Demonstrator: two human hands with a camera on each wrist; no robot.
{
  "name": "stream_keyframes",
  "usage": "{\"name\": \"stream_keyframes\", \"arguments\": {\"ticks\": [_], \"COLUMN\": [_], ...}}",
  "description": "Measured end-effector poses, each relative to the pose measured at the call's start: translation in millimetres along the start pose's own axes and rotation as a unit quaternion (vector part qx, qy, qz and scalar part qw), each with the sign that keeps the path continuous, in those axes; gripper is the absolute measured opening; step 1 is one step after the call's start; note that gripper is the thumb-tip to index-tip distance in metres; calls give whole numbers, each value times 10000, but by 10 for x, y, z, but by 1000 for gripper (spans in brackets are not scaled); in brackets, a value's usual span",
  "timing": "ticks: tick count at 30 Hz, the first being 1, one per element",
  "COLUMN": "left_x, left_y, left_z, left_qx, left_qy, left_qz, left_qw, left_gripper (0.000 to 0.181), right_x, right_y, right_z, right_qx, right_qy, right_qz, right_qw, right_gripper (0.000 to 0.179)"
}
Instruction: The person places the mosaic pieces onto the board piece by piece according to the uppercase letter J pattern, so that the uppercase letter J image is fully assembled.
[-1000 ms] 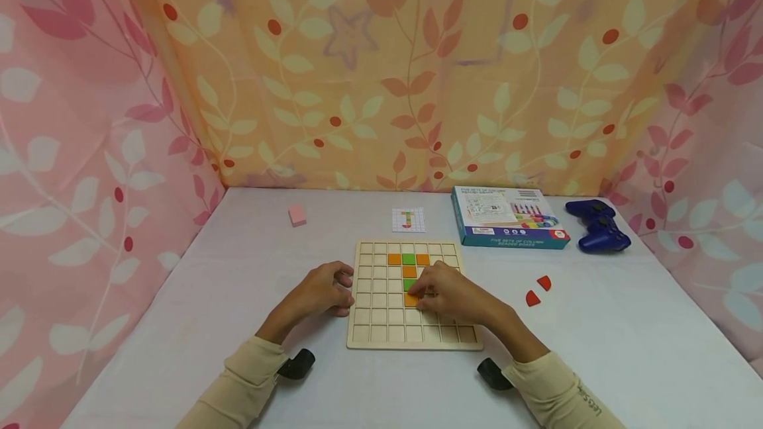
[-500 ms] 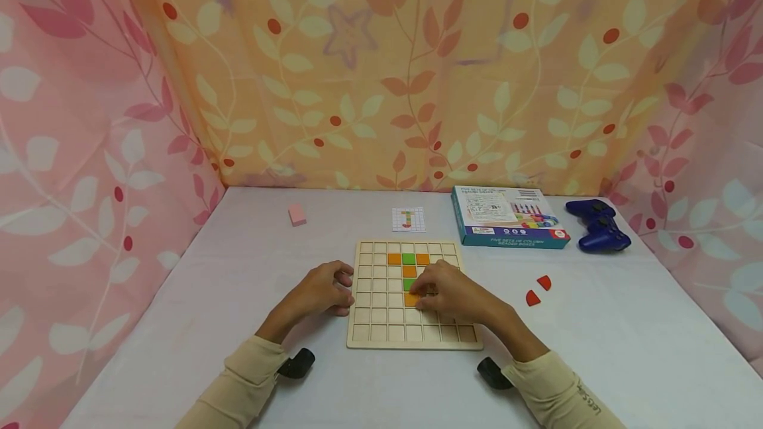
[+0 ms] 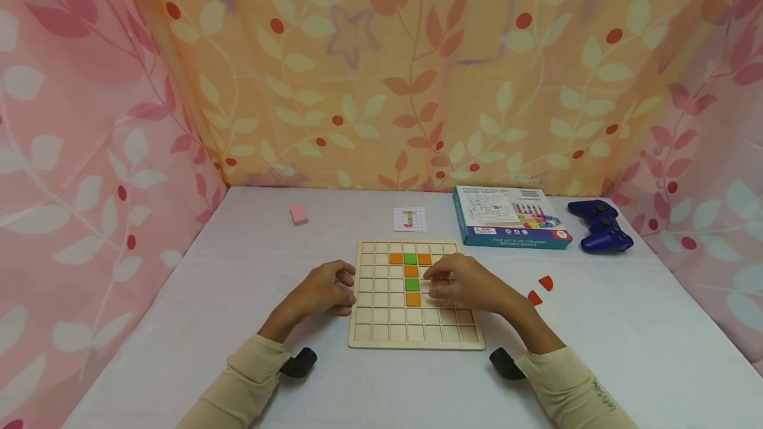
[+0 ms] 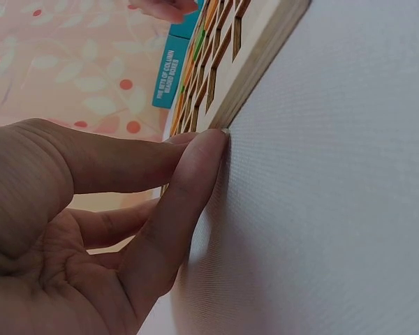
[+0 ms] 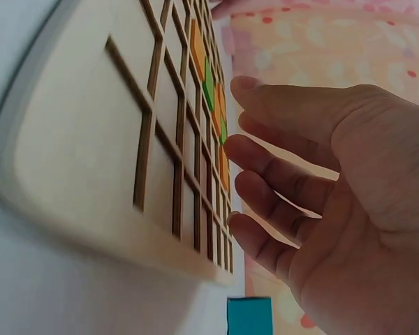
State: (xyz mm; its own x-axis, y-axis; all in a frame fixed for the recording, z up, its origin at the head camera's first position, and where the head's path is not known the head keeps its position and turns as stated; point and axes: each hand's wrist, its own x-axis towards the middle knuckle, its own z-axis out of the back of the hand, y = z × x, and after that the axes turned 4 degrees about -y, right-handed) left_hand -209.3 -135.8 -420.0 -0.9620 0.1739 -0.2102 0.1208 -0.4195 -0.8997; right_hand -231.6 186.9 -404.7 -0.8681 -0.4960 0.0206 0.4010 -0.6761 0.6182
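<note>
A wooden grid board (image 3: 390,334) lies flat in the middle of the white table. Orange and green square tiles form a T in its cells, and the lowest orange tile (image 3: 413,299) is fully visible. My left hand (image 3: 324,288) rests at the board's left edge. In the left wrist view, its thumb and fingertips touch the board's side without wrapping round it. Over the board's right half hovers my right hand (image 3: 467,282), fingers loosely bent. The right wrist view shows nothing between the fingers of my right hand (image 5: 314,174). Two red quarter-round pieces (image 3: 546,283) lie to the right.
A small card (image 3: 410,219) with a coloured T-like pattern lies behind the board. A teal and white game box (image 3: 509,217) and a blue game controller (image 3: 599,226) sit at the back right. At the back left is a pink block (image 3: 299,214). Patterned curtains surround the table.
My right hand has drawn away from the lowest orange tile, moving a little to the right, and the tile stays in its cell. My left hand stays at the board's edge.
</note>
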Motion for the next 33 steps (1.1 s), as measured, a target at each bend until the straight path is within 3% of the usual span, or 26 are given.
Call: {"name": "stream_keyframes", "arguments": {"ticks": [8, 13, 20, 33], "left_x": [-25, -23, -22, -20], "left_y": [-12, -20, -14, -15], "left_z": [7, -2, -9, -14], "left_qx": [0, 7, 47, 53], "left_qy": [26, -23, -36, -39], "left_qz": [-90, -32, -1, -40], "left_qw": [10000, 10000, 10000, 10000], "left_gripper": [53, 53, 53, 52], "right_x": [-162, -324, -592, -924], "right_y": [-195, -384, -682, -1042], "right_z": [264, 445, 662, 977], "right_qx": [-123, -450, -371, -741], "right_qy": [-316, -522, -586, -597], "right_qz": [-559, -667, -1219, -1455], "right_qw": [9979, 9954, 9901, 9848], "right_gripper": [32, 33, 37, 40]}}
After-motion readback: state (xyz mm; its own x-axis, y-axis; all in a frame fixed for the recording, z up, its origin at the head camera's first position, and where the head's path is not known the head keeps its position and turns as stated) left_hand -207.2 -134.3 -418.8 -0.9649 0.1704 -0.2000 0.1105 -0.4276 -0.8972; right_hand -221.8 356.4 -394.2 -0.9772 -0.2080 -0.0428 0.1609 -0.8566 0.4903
